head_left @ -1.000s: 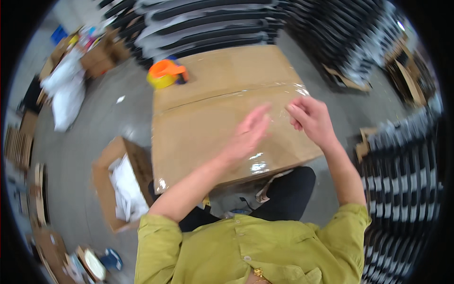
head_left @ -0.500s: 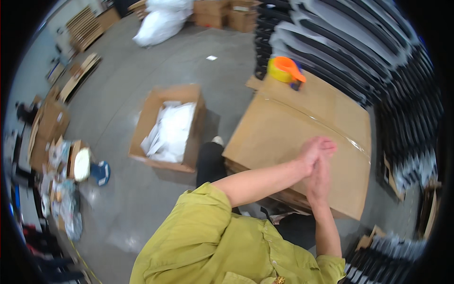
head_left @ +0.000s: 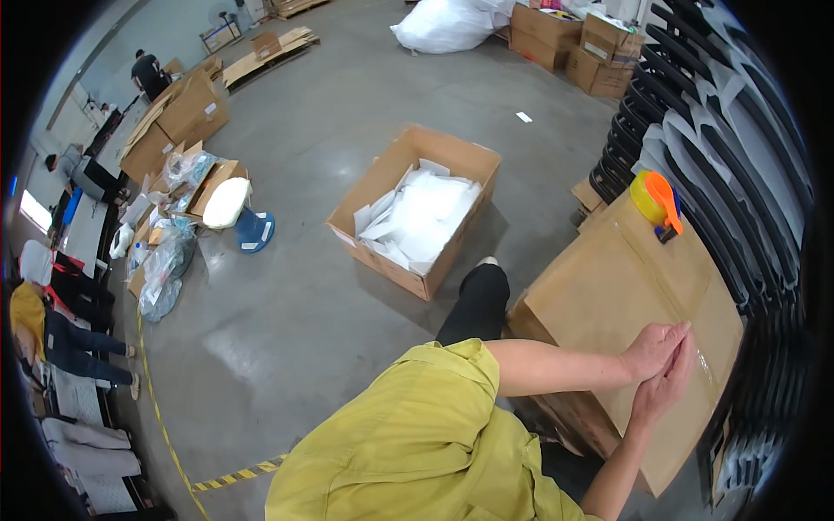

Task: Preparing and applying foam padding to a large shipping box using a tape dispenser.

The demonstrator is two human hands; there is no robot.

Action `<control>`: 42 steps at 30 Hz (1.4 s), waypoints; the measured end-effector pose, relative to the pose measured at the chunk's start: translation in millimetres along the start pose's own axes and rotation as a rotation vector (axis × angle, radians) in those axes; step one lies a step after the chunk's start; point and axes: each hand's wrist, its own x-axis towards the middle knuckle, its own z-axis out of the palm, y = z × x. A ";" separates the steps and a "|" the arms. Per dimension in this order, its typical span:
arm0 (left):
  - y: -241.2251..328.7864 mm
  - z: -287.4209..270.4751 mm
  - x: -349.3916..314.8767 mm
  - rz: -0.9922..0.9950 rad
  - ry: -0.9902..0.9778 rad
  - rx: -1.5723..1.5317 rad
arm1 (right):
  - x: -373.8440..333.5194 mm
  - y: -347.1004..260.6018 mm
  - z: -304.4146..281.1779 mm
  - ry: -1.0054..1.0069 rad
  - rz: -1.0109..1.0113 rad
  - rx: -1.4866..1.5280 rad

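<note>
My left hand (head_left: 652,351) and my right hand (head_left: 662,392) are pressed against each other over a large closed cardboard box (head_left: 599,304). The left one's fingers curl in toward the right palm, and no object shows between them. Clear tape runs along the seam of the box. On its far corner stands an orange and yellow tape dispenser (head_left: 658,201), out of reach of both hands. To the left, on the floor, an open carton (head_left: 469,149) holds a heap of white sheets or pouches (head_left: 426,217).
Stacked black frames with grey sheets (head_left: 738,174) rise along the right. A blue-based stool (head_left: 255,229) stands left, beside bags (head_left: 169,282) and cartons. Several people are along the left wall. Yellow-black floor tape (head_left: 239,475) lies lower left. Cartons (head_left: 543,39) and a white bag (head_left: 452,24) sit at the back.
My view has swung left, so the boxes and tape dispenser appear farther right and lower. People at the left have come into view. My hands stay pressed together over the box.
</note>
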 end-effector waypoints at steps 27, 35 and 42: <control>68.3 -22.4 -26.6 -0.032 -0.199 -0.097 | 30.5 -75.6 -5.7 -0.039 -0.330 0.148; 71.9 -24.9 -10.6 -0.196 -0.369 -0.389 | 1.2 -85.3 18.6 -0.051 -0.319 0.287; 49.7 -21.5 -25.3 0.054 -0.261 0.017 | 24.3 -87.1 43.0 0.151 -0.062 0.351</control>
